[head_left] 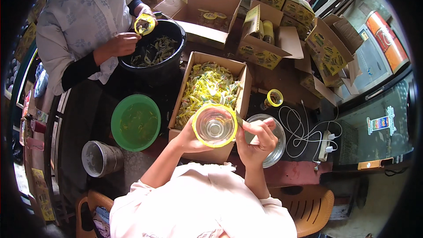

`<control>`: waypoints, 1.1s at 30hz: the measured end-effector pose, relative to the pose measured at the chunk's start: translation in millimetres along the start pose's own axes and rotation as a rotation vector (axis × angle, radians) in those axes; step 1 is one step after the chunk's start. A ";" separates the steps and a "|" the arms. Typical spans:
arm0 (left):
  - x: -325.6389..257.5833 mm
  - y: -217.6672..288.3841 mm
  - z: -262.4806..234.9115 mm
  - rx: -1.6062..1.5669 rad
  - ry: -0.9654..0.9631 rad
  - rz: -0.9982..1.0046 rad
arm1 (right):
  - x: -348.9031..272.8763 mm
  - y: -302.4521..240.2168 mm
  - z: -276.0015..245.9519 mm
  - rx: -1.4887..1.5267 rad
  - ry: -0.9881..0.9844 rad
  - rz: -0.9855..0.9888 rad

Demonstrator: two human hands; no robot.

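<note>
Holding a clear glass jar [214, 125] with a yellow band round its rim, the left hand [187, 137] cups it from below and tilts its empty mouth up, just over the near edge of the cardboard box [243, 89]. The right hand [259, 140] pinches a thin dark blade-like tool against the jar's right rim; this looks like stripping the label. Next would seem to call for a steady slide of the blade along the band while the jar is held firm.

That box holds a heap of yellow wrappers [207, 87]. Left of the box, a green basin [135, 122] holds murky liquid; beyond it, a black bucket [154, 48] holds scraps. A glass bowl [273, 141] sits right of the box.
</note>
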State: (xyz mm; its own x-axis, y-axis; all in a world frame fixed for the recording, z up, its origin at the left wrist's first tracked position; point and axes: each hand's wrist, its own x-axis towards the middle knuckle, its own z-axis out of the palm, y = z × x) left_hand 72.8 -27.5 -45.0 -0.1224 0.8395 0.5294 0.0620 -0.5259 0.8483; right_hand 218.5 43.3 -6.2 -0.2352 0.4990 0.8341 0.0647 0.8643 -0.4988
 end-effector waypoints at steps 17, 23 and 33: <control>-1.8 0.5 1.8 0.390 0.118 0.114 | -3.0 -3.8 5.3 -0.077 -0.002 -0.024; -1.0 2.9 0.7 0.419 0.014 0.116 | -0.2 7.9 1.9 0.077 -0.014 -0.019; -4.2 0.2 -2.8 0.375 -0.030 0.170 | -3.5 7.8 -1.7 0.057 -0.050 0.015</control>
State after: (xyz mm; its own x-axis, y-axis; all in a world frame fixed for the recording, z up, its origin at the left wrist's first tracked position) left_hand 70.5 -31.5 -47.1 -0.0509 0.7517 0.6575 0.4365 -0.5754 0.6916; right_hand 221.5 48.4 -12.6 -0.2828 0.5069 0.8143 0.0137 0.8510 -0.5249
